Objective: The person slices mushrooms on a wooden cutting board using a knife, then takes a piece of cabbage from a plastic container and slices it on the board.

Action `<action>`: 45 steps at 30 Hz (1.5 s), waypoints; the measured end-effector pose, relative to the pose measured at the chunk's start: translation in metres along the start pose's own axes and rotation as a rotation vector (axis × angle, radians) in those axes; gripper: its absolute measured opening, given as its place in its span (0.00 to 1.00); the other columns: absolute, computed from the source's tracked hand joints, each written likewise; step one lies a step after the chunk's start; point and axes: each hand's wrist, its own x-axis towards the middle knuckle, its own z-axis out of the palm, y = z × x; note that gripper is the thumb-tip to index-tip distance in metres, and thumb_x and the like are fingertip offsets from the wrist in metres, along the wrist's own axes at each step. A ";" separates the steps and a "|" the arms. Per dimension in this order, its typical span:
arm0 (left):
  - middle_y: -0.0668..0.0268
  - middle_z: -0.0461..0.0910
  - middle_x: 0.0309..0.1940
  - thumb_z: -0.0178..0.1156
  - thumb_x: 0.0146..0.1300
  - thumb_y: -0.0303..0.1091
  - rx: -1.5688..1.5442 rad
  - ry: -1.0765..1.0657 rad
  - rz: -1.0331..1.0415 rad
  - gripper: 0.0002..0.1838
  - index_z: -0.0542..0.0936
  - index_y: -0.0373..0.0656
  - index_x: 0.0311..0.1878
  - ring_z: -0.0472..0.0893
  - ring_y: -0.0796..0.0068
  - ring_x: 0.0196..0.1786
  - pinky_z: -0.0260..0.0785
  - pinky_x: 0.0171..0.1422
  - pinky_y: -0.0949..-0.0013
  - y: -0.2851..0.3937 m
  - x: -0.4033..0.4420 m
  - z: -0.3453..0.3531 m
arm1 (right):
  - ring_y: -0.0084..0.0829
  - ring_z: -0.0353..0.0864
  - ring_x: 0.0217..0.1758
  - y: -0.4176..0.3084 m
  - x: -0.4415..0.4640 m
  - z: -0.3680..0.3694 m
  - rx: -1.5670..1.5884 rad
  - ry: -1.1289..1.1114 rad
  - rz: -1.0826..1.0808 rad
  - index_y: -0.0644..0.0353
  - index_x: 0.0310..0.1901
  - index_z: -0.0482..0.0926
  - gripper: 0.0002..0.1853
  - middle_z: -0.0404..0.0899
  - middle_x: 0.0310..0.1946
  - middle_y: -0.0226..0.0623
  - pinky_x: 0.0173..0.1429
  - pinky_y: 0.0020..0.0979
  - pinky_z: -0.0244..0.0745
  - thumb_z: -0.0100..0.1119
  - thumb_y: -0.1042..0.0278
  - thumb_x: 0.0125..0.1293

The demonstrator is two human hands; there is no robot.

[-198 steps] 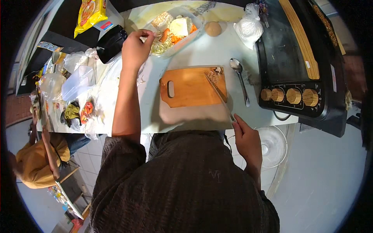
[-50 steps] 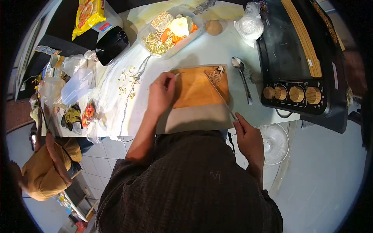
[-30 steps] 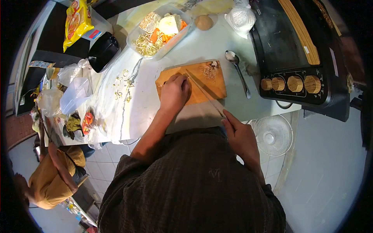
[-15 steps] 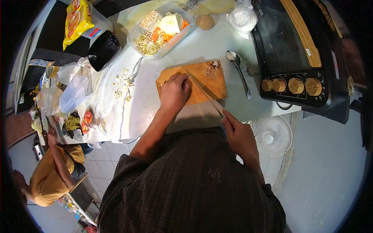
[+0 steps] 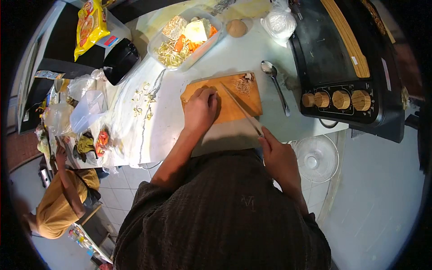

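A wooden cutting board lies on the marble counter in front of me. My left hand rests on its left half with the fingers curled down; a small pale bit shows at the fingertips, and what they press is hidden. My right hand grips a knife by its handle, below the board's right corner. The blade slants up and left across the board, its tip a little to the right of my left fingers. Thin brownish peelings lie in a small heap at the board's upper right.
Beyond the board stands a plastic container of bean sprouts, carrot and pale blocks, beside a round brown item. A spoon lies right, near a black oven. Scraps and plastic bags lie left; another person is there.
The knife tip has shifted slightly right, leaving a wider gap to my left fingers. My left hand has moved a little left. Both hands keep their closed shape.
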 end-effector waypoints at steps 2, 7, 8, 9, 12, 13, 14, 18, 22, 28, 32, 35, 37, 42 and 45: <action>0.53 0.83 0.37 0.64 0.62 0.28 0.008 0.012 -0.046 0.06 0.84 0.38 0.42 0.83 0.48 0.39 0.77 0.46 0.52 0.000 0.002 -0.012 | 0.57 0.86 0.43 0.005 -0.002 -0.002 0.033 0.032 0.030 0.51 0.67 0.77 0.22 0.85 0.34 0.57 0.48 0.50 0.79 0.49 0.51 0.79; 0.54 0.84 0.35 0.64 0.64 0.29 0.082 0.200 -0.007 0.05 0.85 0.39 0.40 0.84 0.53 0.38 0.76 0.47 0.56 -0.001 0.050 -0.067 | 0.48 0.87 0.33 0.022 -0.004 -0.003 0.114 0.119 0.040 0.53 0.65 0.80 0.21 0.84 0.28 0.52 0.40 0.40 0.77 0.53 0.52 0.78; 0.54 0.85 0.36 0.65 0.64 0.29 0.128 0.256 0.042 0.05 0.85 0.38 0.40 0.84 0.53 0.39 0.76 0.47 0.57 -0.008 0.063 -0.078 | 0.46 0.86 0.31 0.024 -0.004 -0.003 0.119 0.126 0.035 0.53 0.65 0.80 0.21 0.83 0.27 0.52 0.39 0.39 0.76 0.53 0.53 0.78; 0.54 0.85 0.37 0.64 0.65 0.29 0.173 0.297 0.092 0.05 0.85 0.37 0.39 0.84 0.53 0.40 0.76 0.47 0.57 -0.016 0.077 -0.087 | 0.44 0.84 0.28 0.025 -0.004 -0.003 0.124 0.132 0.030 0.53 0.65 0.80 0.21 0.82 0.25 0.51 0.38 0.38 0.75 0.53 0.53 0.78; 0.53 0.84 0.38 0.65 0.66 0.30 0.272 0.261 0.208 0.08 0.86 0.37 0.44 0.84 0.55 0.39 0.76 0.46 0.60 -0.046 0.104 -0.102 | 0.57 0.87 0.45 0.020 -0.003 -0.009 0.121 0.062 0.059 0.52 0.66 0.78 0.23 0.86 0.37 0.56 0.49 0.50 0.81 0.49 0.50 0.79; 0.53 0.84 0.38 0.65 0.66 0.30 0.276 0.264 0.206 0.08 0.86 0.37 0.44 0.84 0.55 0.39 0.76 0.46 0.60 -0.051 0.102 -0.108 | 0.57 0.87 0.45 0.022 -0.002 -0.009 0.120 0.059 0.054 0.52 0.66 0.78 0.23 0.86 0.37 0.56 0.49 0.50 0.81 0.49 0.50 0.79; 0.53 0.84 0.38 0.65 0.66 0.30 0.204 0.273 0.152 0.09 0.86 0.37 0.46 0.84 0.57 0.37 0.76 0.45 0.61 -0.055 0.099 -0.114 | 0.56 0.87 0.46 0.024 -0.002 -0.008 0.110 0.065 0.060 0.52 0.66 0.78 0.23 0.86 0.37 0.56 0.49 0.50 0.81 0.49 0.50 0.79; 0.58 0.85 0.36 0.67 0.67 0.34 0.086 0.327 -0.064 0.12 0.86 0.38 0.50 0.81 0.71 0.33 0.75 0.42 0.68 -0.091 0.076 -0.140 | 0.54 0.87 0.47 0.018 -0.003 -0.009 0.141 0.025 0.128 0.51 0.66 0.79 0.22 0.87 0.38 0.55 0.50 0.49 0.81 0.50 0.50 0.79; 0.60 0.85 0.34 0.66 0.69 0.37 0.121 0.290 -0.208 0.13 0.87 0.38 0.50 0.81 0.75 0.34 0.75 0.42 0.70 -0.116 0.039 -0.159 | 0.53 0.88 0.47 0.023 -0.001 -0.008 0.202 0.039 0.087 0.51 0.66 0.79 0.22 0.87 0.38 0.54 0.50 0.47 0.80 0.50 0.51 0.79; 0.56 0.86 0.35 0.65 0.68 0.35 0.237 0.157 -0.321 0.12 0.86 0.37 0.49 0.83 0.68 0.32 0.76 0.42 0.66 -0.152 -0.004 -0.160 | 0.24 0.75 0.22 0.031 0.006 -0.007 0.210 0.073 0.036 0.53 0.67 0.79 0.22 0.77 0.19 0.39 0.35 0.31 0.73 0.54 0.55 0.78; 0.54 0.86 0.38 0.65 0.66 0.32 0.203 0.129 -0.379 0.12 0.86 0.38 0.49 0.83 0.66 0.34 0.76 0.43 0.65 -0.162 -0.019 -0.149 | 0.23 0.73 0.22 0.030 0.007 -0.008 0.227 0.084 0.033 0.54 0.67 0.78 0.22 0.78 0.22 0.36 0.34 0.30 0.72 0.54 0.55 0.78; 0.54 0.85 0.37 0.65 0.65 0.32 0.188 0.176 -0.360 0.13 0.86 0.38 0.50 0.83 0.64 0.36 0.76 0.44 0.64 -0.150 -0.013 -0.135 | 0.22 0.72 0.22 0.033 0.008 -0.007 0.231 0.088 0.023 0.54 0.67 0.78 0.22 0.77 0.22 0.34 0.33 0.29 0.70 0.54 0.56 0.78; 0.53 0.84 0.36 0.65 0.64 0.32 0.133 0.212 -0.364 0.13 0.86 0.39 0.50 0.84 0.61 0.36 0.76 0.45 0.62 -0.149 -0.006 -0.127 | 0.21 0.71 0.22 0.032 0.009 -0.008 0.220 0.088 0.014 0.54 0.67 0.78 0.22 0.76 0.21 0.33 0.33 0.28 0.70 0.54 0.56 0.78; 0.52 0.85 0.36 0.66 0.63 0.33 0.253 0.257 -0.305 0.11 0.86 0.39 0.46 0.85 0.55 0.39 0.76 0.47 0.58 -0.153 0.014 -0.116 | 0.20 0.70 0.22 0.031 0.008 -0.011 0.186 0.089 0.021 0.54 0.67 0.79 0.21 0.74 0.20 0.32 0.32 0.28 0.69 0.54 0.56 0.78; 0.51 0.85 0.36 0.67 0.63 0.34 0.287 0.248 -0.313 0.10 0.87 0.39 0.43 0.85 0.53 0.40 0.76 0.47 0.59 -0.163 0.015 -0.117 | 0.20 0.70 0.22 0.031 0.009 -0.010 0.200 0.084 0.033 0.54 0.67 0.79 0.21 0.74 0.19 0.31 0.32 0.28 0.68 0.55 0.56 0.78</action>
